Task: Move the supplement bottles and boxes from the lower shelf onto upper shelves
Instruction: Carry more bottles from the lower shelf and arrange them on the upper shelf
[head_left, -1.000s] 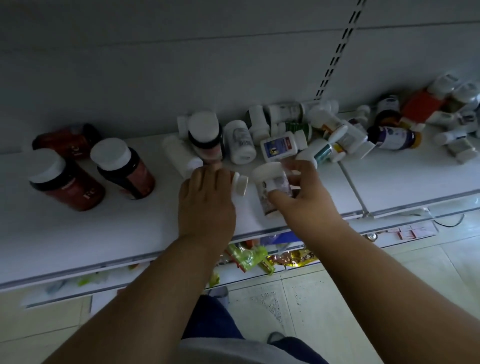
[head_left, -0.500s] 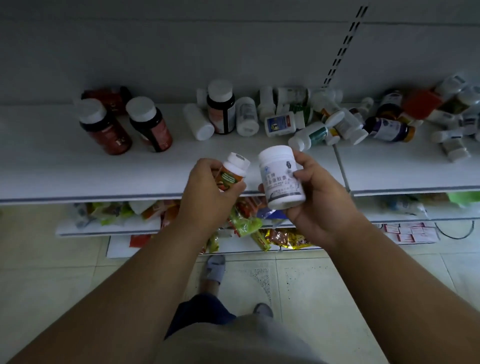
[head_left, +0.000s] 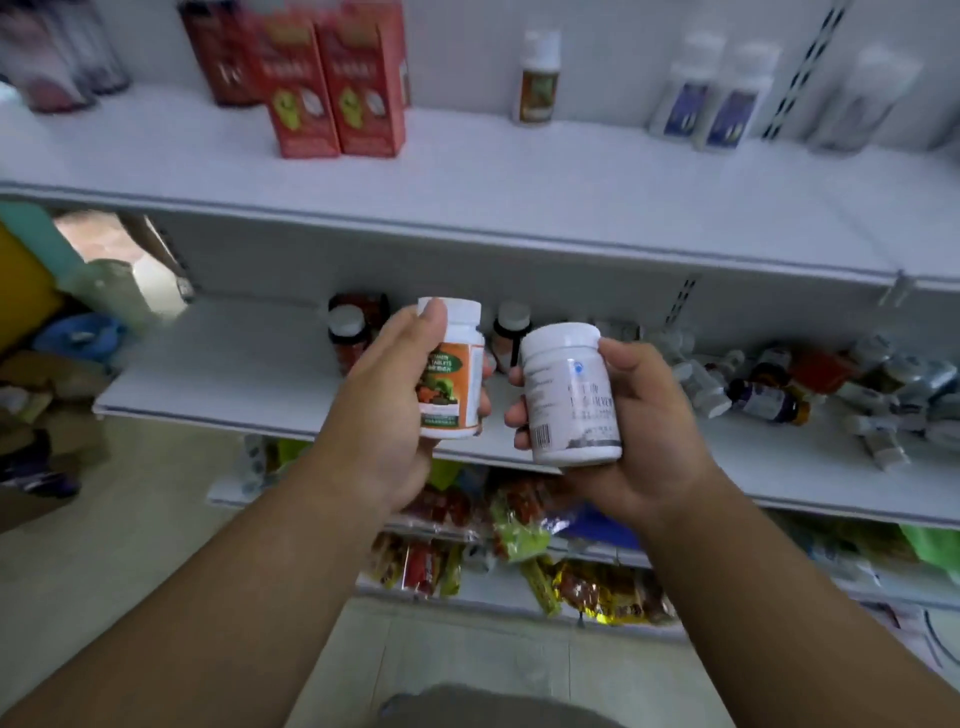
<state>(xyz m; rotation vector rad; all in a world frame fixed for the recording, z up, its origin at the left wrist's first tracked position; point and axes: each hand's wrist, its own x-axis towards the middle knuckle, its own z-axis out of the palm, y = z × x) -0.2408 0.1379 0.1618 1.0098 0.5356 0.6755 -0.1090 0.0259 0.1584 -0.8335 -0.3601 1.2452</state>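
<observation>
Raised since half a second ago: both hands and their bottles, now level with the gap between two shelves; the view has tilted up, bringing an upper shelf (head_left: 519, 208) into sight.

Item, left hand (head_left: 387, 400): wrapped round a small orange-labelled bottle (head_left: 451, 371), thumb laid over the white cap, fingertips curled round the far side. Held upright, label toward the camera, probably so it can be set down standing.

Item, right hand (head_left: 644, 415): closed round a larger white bottle (head_left: 569, 395), thumb high on its right side, fingers on the left. Upright with a slight tilt. The two bottles are just beside each other, not touching.

Item, lower shelf (head_left: 234, 353): behind the hands. Dark bottles with white caps (head_left: 347, 332) stand at the far middle; a loose heap of lying bottles (head_left: 810, 395) remains to the right. Much of the task is judged still to do.

Item, upper shelf: red boxes (head_left: 337, 83) stand far left in a row, a single brown-labelled bottle (head_left: 540, 78) at far centre, pale bottles (head_left: 717, 98) far right, blurred. Stock there is upright and grouped by kind; the brown-labelled one may match the left hand's bottle, though blur prevents certainty. The near middle of the shelf is bare and is the likely set-down place.

Item, bottom shelf: bright snack packets (head_left: 519, 540), not part of the job.
</observation>
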